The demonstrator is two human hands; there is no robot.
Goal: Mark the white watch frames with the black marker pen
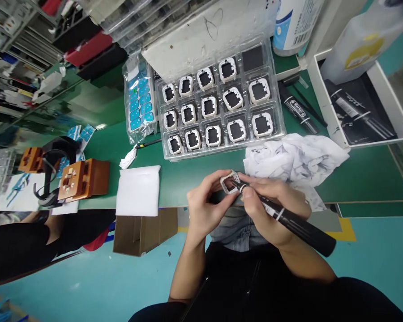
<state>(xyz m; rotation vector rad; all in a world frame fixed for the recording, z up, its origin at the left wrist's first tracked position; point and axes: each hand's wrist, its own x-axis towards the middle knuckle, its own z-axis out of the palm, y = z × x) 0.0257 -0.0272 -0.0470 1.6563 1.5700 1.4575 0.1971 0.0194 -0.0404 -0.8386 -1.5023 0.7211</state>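
My left hand point(204, 201) is closed on a small whitish square frame point(225, 183) with rounded corners, held just over the table's front edge. In my right hand point(272, 208) is a black marker pen point(298, 228), gripped near its tip. The tip end points at the frame's right side; whether it touches cannot be made out. Beyond my hands lies a clear plastic tray point(201, 154) whose compartments hold several like frames. One compartment at its far right corner shows only a dark bottom. Crumpled white cloth point(289, 156) lies close to my right hand.
Another marker point(300, 112) lies right of the tray, near a white box point(383, 138) with a bottle in it. A white foam sheet point(138, 190), blue stickers in a bag point(141, 103) and orange fixtures point(99, 179) are leftward. A co-worker's arm point(53, 223) is far left.
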